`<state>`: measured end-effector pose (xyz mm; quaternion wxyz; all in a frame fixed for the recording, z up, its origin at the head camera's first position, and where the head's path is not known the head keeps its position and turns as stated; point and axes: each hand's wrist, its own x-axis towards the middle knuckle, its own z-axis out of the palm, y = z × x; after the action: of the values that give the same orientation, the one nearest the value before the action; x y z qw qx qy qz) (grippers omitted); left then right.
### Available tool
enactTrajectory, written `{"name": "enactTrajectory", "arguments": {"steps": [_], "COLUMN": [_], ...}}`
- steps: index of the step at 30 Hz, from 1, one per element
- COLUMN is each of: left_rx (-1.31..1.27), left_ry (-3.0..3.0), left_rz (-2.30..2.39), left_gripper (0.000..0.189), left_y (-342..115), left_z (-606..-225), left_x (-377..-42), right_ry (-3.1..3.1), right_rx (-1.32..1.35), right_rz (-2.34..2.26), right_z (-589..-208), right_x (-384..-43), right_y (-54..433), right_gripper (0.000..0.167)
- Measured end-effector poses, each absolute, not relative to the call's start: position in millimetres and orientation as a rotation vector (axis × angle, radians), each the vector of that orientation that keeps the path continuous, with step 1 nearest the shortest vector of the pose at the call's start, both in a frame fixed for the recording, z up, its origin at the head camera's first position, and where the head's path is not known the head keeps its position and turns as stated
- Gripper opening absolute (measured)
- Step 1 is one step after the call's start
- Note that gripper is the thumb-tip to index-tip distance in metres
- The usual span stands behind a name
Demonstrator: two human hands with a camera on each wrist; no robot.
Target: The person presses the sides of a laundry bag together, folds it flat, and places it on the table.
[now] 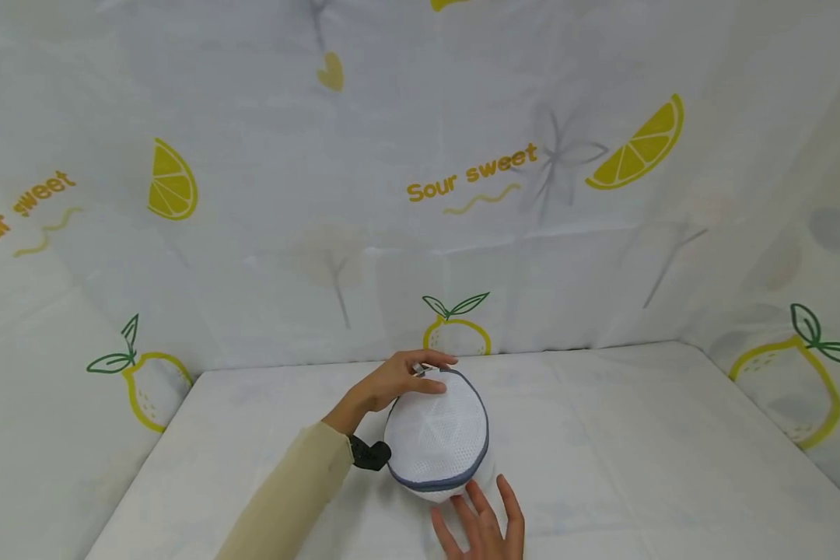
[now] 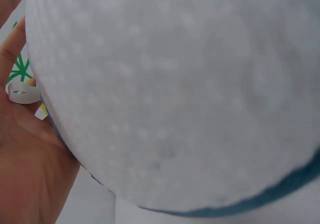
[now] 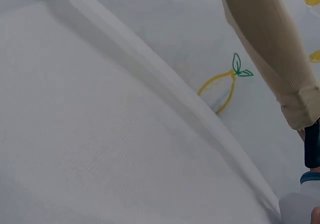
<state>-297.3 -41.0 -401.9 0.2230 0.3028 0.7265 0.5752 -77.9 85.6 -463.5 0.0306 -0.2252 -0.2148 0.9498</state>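
A round white mesh laundry bag (image 1: 437,432) with a blue-grey zipper band stands tilted near the table's middle. My left hand (image 1: 399,381) grips its upper left edge, thumb over the mesh face and fingers at the far side. Close up in the left wrist view, the mesh bag (image 2: 175,93) fills most of the picture; a white loop (image 2: 24,92) lies by the left hand (image 2: 30,154). My right hand (image 1: 486,525) has its fingers spread at the bag's lower edge, fingertips right at it. Only a sliver of the bag (image 3: 292,206) shows in the right wrist view.
A white cloth covers the table (image 1: 637,451). Behind and at the sides hang white sheets (image 1: 266,295) printed with lemons and lettering. A black strap with a small device (image 1: 369,454) sits on the left wrist, below a beige sleeve (image 1: 290,486).
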Motion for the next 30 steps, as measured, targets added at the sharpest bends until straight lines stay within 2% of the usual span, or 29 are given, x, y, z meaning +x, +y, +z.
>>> {"name": "enactTrajectory", "arguments": {"steps": [5,7,12,16,25,30], "left_rx": [0.830,0.824,0.796,0.753,0.752,0.772], "left_ry": [2.027,2.036,2.026,2.015,1.991,1.965], "left_rz": [1.574,1.556,1.552,1.557,1.534,1.517], "left_gripper": [0.046,0.046,0.041,0.037,0.037,0.038], "left_y": [-38,-37,-35,-35,-36,-35], "left_z": [-402,-402,-402,-403,-406,-408], "left_x": [-297,-296,-295,-294,-294,-294], "right_ry": [-0.525,-0.738,-1.242,-1.352,-1.415,-1.390], "right_rx": [-0.634,-0.554,-0.391,-0.346,-0.411,-0.342], "right_rz": [3.005,2.902,2.512,2.342,2.247,2.236], "right_z": [-462,-461,-458,-457,-456,-454], "right_x": [-85,-81,-75,-77,-85,-91], "right_y": [82,76,60,54,48,47], "right_gripper": [0.046,0.049,0.070,0.066,0.064,0.068]}}
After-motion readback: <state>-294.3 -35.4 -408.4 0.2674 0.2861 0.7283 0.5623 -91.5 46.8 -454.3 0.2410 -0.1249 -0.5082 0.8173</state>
